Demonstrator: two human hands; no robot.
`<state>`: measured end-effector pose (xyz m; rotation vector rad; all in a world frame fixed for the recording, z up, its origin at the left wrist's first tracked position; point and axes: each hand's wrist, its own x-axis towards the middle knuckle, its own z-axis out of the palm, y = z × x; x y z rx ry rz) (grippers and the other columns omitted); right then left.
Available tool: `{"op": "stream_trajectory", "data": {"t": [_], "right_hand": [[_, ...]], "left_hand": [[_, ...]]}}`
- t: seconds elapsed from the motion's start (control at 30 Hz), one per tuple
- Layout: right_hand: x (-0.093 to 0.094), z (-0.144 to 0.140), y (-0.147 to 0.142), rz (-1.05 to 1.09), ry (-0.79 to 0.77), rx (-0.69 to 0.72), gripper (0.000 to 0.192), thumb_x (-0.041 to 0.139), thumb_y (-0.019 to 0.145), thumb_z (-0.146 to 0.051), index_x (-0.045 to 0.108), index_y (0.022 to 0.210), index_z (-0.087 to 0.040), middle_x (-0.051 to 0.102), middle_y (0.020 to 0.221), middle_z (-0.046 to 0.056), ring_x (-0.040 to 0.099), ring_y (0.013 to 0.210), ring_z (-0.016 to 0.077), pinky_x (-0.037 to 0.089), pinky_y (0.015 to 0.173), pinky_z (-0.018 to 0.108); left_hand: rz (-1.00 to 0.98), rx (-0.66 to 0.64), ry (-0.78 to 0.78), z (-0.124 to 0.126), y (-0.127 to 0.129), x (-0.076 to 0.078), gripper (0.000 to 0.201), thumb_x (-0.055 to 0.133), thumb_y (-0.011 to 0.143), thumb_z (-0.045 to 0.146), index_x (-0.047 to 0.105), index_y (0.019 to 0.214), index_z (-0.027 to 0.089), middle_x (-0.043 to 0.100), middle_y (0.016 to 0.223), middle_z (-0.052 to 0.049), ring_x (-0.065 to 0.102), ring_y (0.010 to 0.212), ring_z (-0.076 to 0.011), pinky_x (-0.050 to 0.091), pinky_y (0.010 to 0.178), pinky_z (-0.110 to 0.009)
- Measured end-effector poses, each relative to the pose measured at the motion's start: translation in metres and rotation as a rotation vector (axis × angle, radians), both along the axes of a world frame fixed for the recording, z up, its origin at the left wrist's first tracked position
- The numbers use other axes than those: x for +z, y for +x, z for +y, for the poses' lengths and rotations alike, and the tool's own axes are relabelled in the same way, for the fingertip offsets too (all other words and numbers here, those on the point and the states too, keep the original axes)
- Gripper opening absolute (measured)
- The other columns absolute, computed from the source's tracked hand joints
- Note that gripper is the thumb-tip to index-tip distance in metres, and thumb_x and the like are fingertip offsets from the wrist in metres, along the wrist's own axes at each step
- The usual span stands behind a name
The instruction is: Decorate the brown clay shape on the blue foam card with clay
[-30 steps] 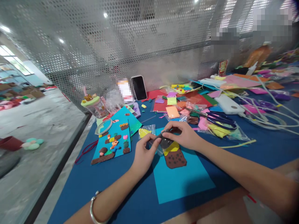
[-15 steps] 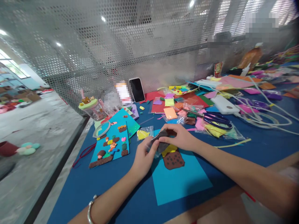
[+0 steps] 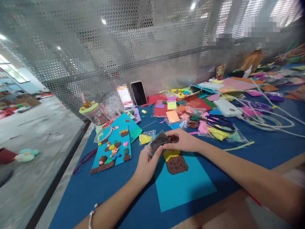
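Between my two hands is a clear packet of black modelling clay (image 3: 159, 142). My left hand (image 3: 145, 160) pinches its lower left side, and my right hand (image 3: 179, 140) grips its right edge with curled fingers. Just below them, a brown clay shape with dark dots (image 3: 176, 165) and a yellow clay band (image 3: 172, 155) lies on a blue sheet (image 3: 183, 190). The upper part of that shape is hidden behind my right hand. Left of my hands rests another blue sheet (image 3: 100, 158) decorated with small clay figures. A packet of yellow clay (image 3: 145, 138) lies behind my left hand.
Dark-handled scissors (image 3: 220, 124) lie among clay packets on the right. Beyond them are a white power bank (image 3: 227, 107) and looped white cables (image 3: 271, 119). A phone (image 3: 138, 93) leans on the perforated metal panel (image 3: 100, 57). A lidded cup (image 3: 92, 113) stands at the table's left edge.
The black clay packet has turned flatter toward me and shifted slightly left, showing more of its face. More of the yellow band is visible beneath my right hand.
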<state>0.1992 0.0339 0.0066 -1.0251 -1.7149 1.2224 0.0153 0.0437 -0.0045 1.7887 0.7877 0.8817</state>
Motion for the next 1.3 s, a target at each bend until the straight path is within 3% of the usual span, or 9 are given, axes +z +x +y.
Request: {"op": "stream_trajectory", "data": {"t": [0.13,0.4,0.57,0.67,0.8,0.9,1.0,1.13,1.3], "right_hand": [[0.003,0.002,0.005,0.033,-0.025,-0.003,0.037,0.069,0.074,-0.053,0.061,0.076,-0.017,0.058,0.065,-0.001,0.058,0.06,0.0132,0.046,0.057,0.025],[0.0,0.011,0.018,-0.066,0.09,-0.266,0.036,0.068,0.074,-0.053,0.06,0.072,-0.017,0.057,0.058,-0.002,0.058,0.056,0.0133,0.045,0.056,0.026],[0.001,0.017,0.029,0.005,0.118,-0.323,0.049,0.058,0.078,-0.063,0.067,0.09,-0.017,0.062,0.061,-0.001,0.059,0.056,0.0123,0.046,0.056,0.025],[0.004,0.019,0.034,0.089,0.13,-0.337,0.057,0.05,0.079,-0.07,0.068,0.083,-0.016,0.062,0.058,0.0,0.056,0.052,0.0107,0.046,0.055,0.024],[0.006,0.022,0.037,0.166,0.136,-0.393,0.057,0.056,0.073,-0.072,0.068,0.076,-0.016,0.059,0.053,-0.001,0.054,0.049,0.0102,0.046,0.052,0.024],[0.006,0.025,0.04,0.197,0.163,-0.448,0.056,0.056,0.073,-0.071,0.067,0.075,-0.016,0.058,0.052,-0.001,0.053,0.048,0.0103,0.046,0.051,0.024],[0.007,0.028,0.049,0.249,0.195,-0.549,0.051,0.056,0.076,-0.066,0.066,0.077,-0.016,0.056,0.053,-0.002,0.051,0.047,0.0095,0.044,0.049,0.024],[0.01,0.032,0.071,0.332,0.223,-0.725,0.043,0.054,0.078,-0.059,0.064,0.083,-0.018,0.055,0.055,-0.003,0.047,0.045,0.009,0.039,0.044,0.023],[0.013,0.037,0.097,0.386,0.23,-0.883,0.036,0.054,0.073,-0.054,0.061,0.077,-0.019,0.055,0.055,-0.002,0.05,0.048,0.0114,0.043,0.049,0.025]], "left_hand": [[0.008,0.031,0.002,0.001,0.001,0.001,0.043,0.052,0.086,0.057,0.057,0.068,0.018,0.058,0.065,-0.001,0.053,0.065,-0.0152,0.046,0.064,-0.025],[0.144,0.067,0.071,0.0,-0.002,0.003,0.046,0.042,0.09,0.054,0.044,0.06,0.019,0.042,0.057,0.003,0.041,0.057,-0.0118,0.032,0.054,-0.024],[0.17,0.091,0.125,0.001,-0.004,0.003,0.045,0.037,0.092,0.05,0.042,0.059,0.019,0.043,0.058,0.002,0.043,0.058,-0.0121,0.034,0.056,-0.024],[0.206,0.092,0.16,0.0,-0.005,0.004,0.044,0.038,0.091,0.048,0.043,0.058,0.019,0.046,0.058,0.002,0.045,0.058,-0.0121,0.036,0.056,-0.023],[0.276,0.165,0.275,0.002,-0.005,0.008,0.042,0.034,0.091,0.042,0.041,0.057,0.019,0.045,0.055,0.002,0.046,0.056,-0.0121,0.036,0.054,-0.023],[0.355,0.261,0.425,0.014,-0.003,0.02,0.035,0.032,0.089,0.035,0.035,0.057,0.021,0.041,0.055,0.002,0.043,0.055,-0.0128,0.034,0.052,-0.024],[0.471,0.339,0.618,0.034,0.004,0.046,0.031,0.035,0.086,0.031,0.033,0.057,0.021,0.043,0.06,-0.001,0.046,0.064,-0.0165,0.037,0.064,-0.029],[0.696,0.36,0.819,0.06,0.019,0.079,0.026,0.041,0.088,0.028,0.052,0.067,0.018,0.059,0.083,-0.01,0.053,0.094,-0.0269,0.034,0.088,-0.042],[1.012,0.248,0.876,0.068,0.043,0.074,0.011,0.064,0.079,0.025,0.065,0.074,0.014,0.065,0.088,-0.015,0.057,0.098,-0.0327,0.039,0.084,-0.043]]}}
